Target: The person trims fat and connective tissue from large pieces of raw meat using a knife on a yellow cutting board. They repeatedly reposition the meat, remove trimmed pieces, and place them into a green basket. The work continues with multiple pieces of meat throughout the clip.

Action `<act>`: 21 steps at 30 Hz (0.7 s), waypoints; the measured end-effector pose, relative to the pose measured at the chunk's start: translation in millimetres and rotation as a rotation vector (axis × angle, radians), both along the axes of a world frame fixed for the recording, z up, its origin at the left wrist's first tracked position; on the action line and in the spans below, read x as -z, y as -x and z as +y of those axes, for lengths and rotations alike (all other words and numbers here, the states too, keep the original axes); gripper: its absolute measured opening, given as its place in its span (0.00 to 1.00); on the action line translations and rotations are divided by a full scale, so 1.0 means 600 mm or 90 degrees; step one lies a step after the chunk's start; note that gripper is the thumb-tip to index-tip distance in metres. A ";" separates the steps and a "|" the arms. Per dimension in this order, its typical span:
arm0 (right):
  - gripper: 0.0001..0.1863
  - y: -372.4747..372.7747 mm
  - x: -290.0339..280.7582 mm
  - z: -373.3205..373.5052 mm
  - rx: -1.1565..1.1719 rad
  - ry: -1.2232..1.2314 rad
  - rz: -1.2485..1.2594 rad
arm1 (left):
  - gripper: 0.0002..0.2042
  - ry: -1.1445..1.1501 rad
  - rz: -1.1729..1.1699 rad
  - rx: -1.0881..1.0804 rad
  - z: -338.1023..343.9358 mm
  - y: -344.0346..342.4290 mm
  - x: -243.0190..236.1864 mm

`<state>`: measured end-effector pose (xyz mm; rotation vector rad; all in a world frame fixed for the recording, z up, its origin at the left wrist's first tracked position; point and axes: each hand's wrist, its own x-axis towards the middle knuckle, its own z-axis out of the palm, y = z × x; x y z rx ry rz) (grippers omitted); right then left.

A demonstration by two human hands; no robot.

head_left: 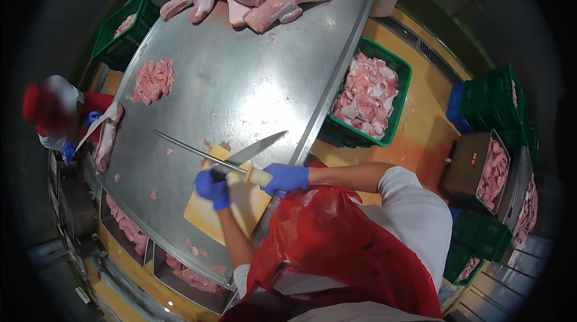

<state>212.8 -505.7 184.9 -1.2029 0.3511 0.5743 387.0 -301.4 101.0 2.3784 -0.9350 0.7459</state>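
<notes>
Both my hands wear blue gloves, and both are closed on something. My left hand [213, 190] grips one knife [259, 147] by its dark handle; my right hand [287, 179] is wrapped round the cream handle of one sharpening steel [186, 146]. The knife's long axis runs slantwise, tip away from me and to the right; the steel's rod points away and to the left. They cross near the heel of the blade, above the far part of one yellowish cutting board [198, 214]; whether metal touches metal I can't tell. My left hand is blurred, its fingers hard to make out, and my fingers cover part of each handle.

The board lies at a slant on the steel counter [210, 100], at my end. Farther up on the left sits one small heap of meat pieces [154, 82]. At the far end long cuts of meat [285, 6] overlap, too many to count surely, some cut off by the upper edge. Just beside the counter on my right stands one green basket [404, 91] full of trimmings [366, 97]. Across on the left, one co-worker's two blue-gloved hands [68, 152] are at one long cut [108, 140].
</notes>
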 end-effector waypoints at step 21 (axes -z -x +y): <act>0.15 -0.042 0.247 -0.514 0.070 -0.003 0.065 | 0.13 0.017 0.375 -0.677 0.136 0.027 0.068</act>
